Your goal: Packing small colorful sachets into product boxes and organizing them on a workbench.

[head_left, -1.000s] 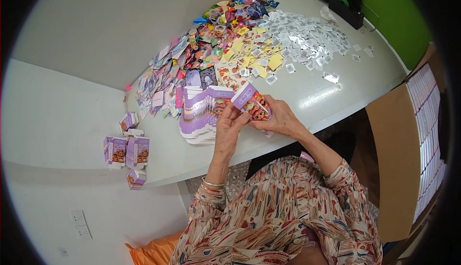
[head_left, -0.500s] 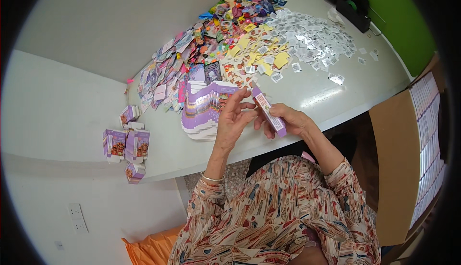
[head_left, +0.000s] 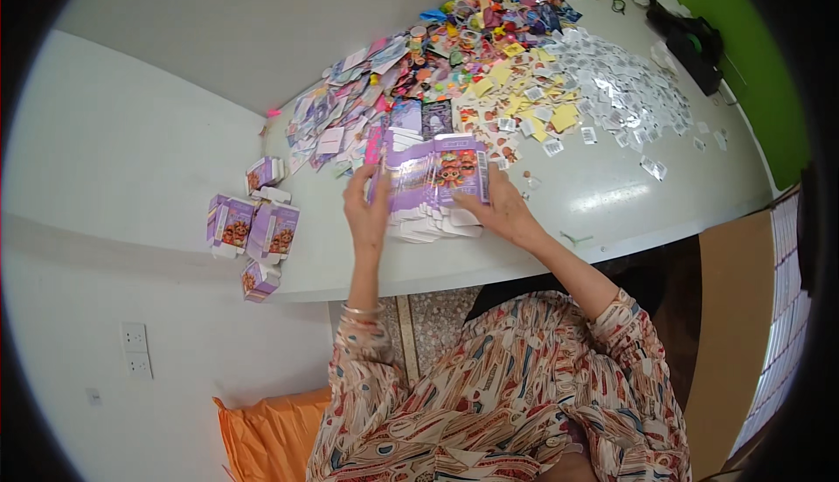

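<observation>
A fanned row of flat purple-and-white printed cartons [head_left: 415, 176] lies on the table in front of me. My left hand [head_left: 365, 202] is at the row's left end, its fingers against the edge. My right hand [head_left: 505, 207] clasps the right end, thumb over the front and fingers behind the side edge of the foremost carton [head_left: 458, 170], whose printed picture faces up. White flaps stick out along the row's near and far sides. The fingertips of both hands are partly hidden by the cartons.
Behind the cartons spread heaps of folded leaflets [head_left: 330, 139], small colourful toys [head_left: 454, 58], yellow cards [head_left: 564, 117] and silvery-white packets [head_left: 625, 89]. Assembled purple boxes [head_left: 273, 230] stand at the left edge. A black device [head_left: 690, 49] sits far right; a cardboard box [head_left: 730, 307] stands right of the table.
The narrow purple carton that my right hand held up is now not seen apart from the row. Both hands have moved onto the row, spreading to either end. The view has shifted.
</observation>
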{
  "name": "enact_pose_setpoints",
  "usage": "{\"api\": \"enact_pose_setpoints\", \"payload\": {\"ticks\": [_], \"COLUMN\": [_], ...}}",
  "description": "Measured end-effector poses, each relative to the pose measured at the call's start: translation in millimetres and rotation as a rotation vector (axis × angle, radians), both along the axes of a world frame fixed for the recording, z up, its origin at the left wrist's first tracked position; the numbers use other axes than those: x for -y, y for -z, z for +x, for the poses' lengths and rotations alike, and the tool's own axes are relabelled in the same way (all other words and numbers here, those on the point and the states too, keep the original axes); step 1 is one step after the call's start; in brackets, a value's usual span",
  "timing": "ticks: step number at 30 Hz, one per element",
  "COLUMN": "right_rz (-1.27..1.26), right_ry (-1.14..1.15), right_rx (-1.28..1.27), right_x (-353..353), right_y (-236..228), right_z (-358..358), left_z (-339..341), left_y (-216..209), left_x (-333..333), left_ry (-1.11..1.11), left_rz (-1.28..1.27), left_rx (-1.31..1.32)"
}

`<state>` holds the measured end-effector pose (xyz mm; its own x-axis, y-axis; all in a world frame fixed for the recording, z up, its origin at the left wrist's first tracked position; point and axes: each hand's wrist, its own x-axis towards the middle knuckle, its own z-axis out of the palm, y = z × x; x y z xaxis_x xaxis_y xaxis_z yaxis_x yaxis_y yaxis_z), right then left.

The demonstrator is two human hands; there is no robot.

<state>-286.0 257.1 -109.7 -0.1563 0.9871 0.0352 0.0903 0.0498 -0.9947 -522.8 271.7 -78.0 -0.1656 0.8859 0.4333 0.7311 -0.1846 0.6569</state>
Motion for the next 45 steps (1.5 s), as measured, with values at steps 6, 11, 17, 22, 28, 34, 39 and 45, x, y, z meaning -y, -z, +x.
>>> {"api": "enact_pose_setpoints", "payload": {"ticks": [6, 11, 17, 22, 28, 34, 39, 45], "right_rz": [0.201, 0.129, 0.194, 0.215, 0.328, 0.315, 0.505, -0.346], "right_ry": [0.006, -0.07, -0.09, -0.117, -0.102, -0.118, -0.096, -0.241], "right_rx": [0.554, 0.522, 0.559, 0.552, 0.627, 0.673, 0.627, -0.246], "right_x": [14, 14, 18, 24, 29, 29, 29, -14], "right_y": [2, -3, -3, 7, 9, 10, 22, 15], "right_z": [-3, -4, -9, -18, -30, -33, -23, 33], "left_z": [-53, -78, -70, -40, 15, 59, 46, 11], "left_y": [26, 42, 38, 26, 14, -23, -15, -25], "left_x": [-32, -50, -39, -27, -1, 20, 20, 40], "left_ry": [-0.05, -0.143, -0.085, 0.057, 0.188, 0.231, 0.209, 0.311], "left_rz": [-0.375, -0.286, -0.512, -0.38, -0.463, -0.5, -0.492, -0.235], "left_rx": [0.234, 0.331, 0.363, 0.541, 0.41, 0.075, -0.033, 0.021]}}
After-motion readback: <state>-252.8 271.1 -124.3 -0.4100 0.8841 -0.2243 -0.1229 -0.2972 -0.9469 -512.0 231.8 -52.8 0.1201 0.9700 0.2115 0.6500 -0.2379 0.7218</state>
